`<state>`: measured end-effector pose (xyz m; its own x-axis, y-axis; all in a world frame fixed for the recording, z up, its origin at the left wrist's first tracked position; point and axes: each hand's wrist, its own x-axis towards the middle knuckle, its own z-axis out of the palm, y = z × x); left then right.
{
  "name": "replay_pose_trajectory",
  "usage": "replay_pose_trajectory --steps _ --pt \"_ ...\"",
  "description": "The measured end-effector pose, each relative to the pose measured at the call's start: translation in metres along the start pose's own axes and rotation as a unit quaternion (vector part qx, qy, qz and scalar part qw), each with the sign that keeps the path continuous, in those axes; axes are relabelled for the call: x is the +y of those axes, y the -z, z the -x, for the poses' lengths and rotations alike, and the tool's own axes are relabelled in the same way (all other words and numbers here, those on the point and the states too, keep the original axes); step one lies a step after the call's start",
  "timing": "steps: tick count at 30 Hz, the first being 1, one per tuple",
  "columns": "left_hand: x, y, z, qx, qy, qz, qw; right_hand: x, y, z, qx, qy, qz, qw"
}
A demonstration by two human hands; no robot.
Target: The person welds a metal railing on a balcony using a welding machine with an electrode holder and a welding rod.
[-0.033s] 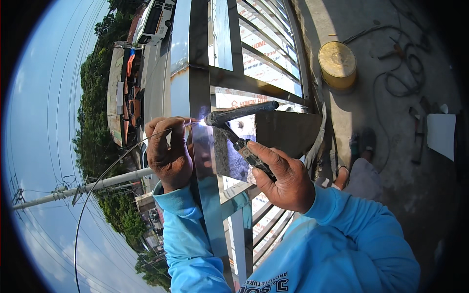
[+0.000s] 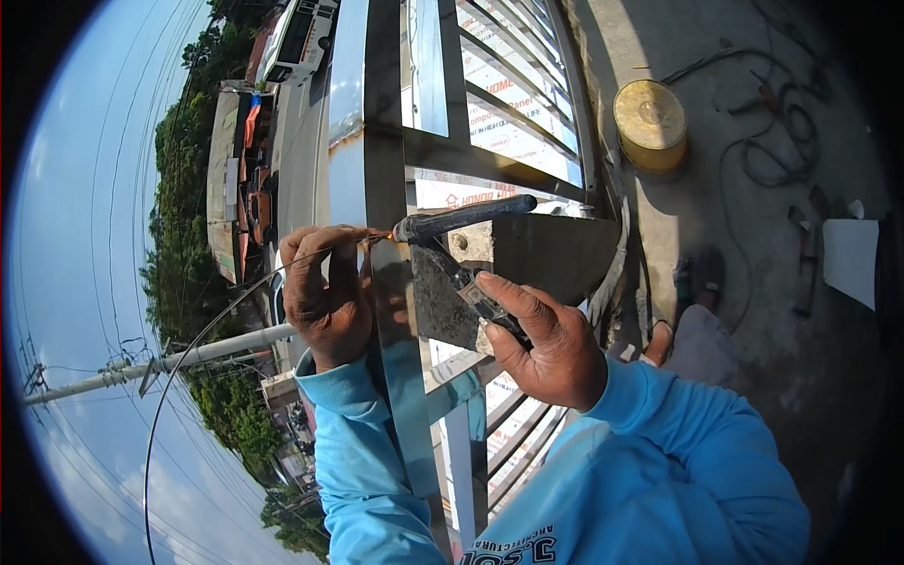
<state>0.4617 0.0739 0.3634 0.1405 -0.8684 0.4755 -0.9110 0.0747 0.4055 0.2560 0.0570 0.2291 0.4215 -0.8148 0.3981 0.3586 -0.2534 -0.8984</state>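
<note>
My right hand (image 2: 551,353) is closed around the handle of a TIG welding torch (image 2: 471,218), index finger and thumb along its grip. The torch's long black back cap points right, and its nozzle end meets the side of a shiny metal rail (image 2: 384,188). Between the pinched fingers of my left hand (image 2: 328,306) runs a thin filler rod (image 2: 175,370), which curves down to the lower left. The rod's tip reaches the rail at the nozzle, where a small orange glow shows. My left hand is against the rail's outer side.
Beside the torch sits a concrete block (image 2: 551,254) behind the railing bars. Printed panels show between those bars. On the floor to the right are a yellow bucket (image 2: 650,127), coiled cable (image 2: 786,155), a hammer-like tool (image 2: 806,268) and a white sheet (image 2: 850,259). A road lies beyond the rail.
The bright white-violet arc at the torch tip has gone out, leaving an orange glow on the rail. Both hands, the torch and the rod stay almost in place.
</note>
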Motion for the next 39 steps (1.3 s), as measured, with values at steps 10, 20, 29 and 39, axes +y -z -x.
replay_pose_trajectory --steps 10,20,29,39 --pt "-0.002 0.001 0.002 0.006 0.001 0.033 0.999 0.0 0.0 -0.001 0.003 0.001 -0.012 1.0" --pt "0.001 0.0 -0.002 0.004 0.003 0.049 0.999 0.001 0.0 -0.002 0.005 0.0 -0.008 1.0" --pt "-0.004 0.003 0.001 -0.001 -0.003 -0.003 1.0 0.003 -0.001 -0.001 0.005 0.002 -0.002 1.0" --pt "-0.006 0.002 0.001 0.004 0.014 0.011 1.0 0.002 -0.002 -0.002 0.006 0.004 -0.004 1.0"
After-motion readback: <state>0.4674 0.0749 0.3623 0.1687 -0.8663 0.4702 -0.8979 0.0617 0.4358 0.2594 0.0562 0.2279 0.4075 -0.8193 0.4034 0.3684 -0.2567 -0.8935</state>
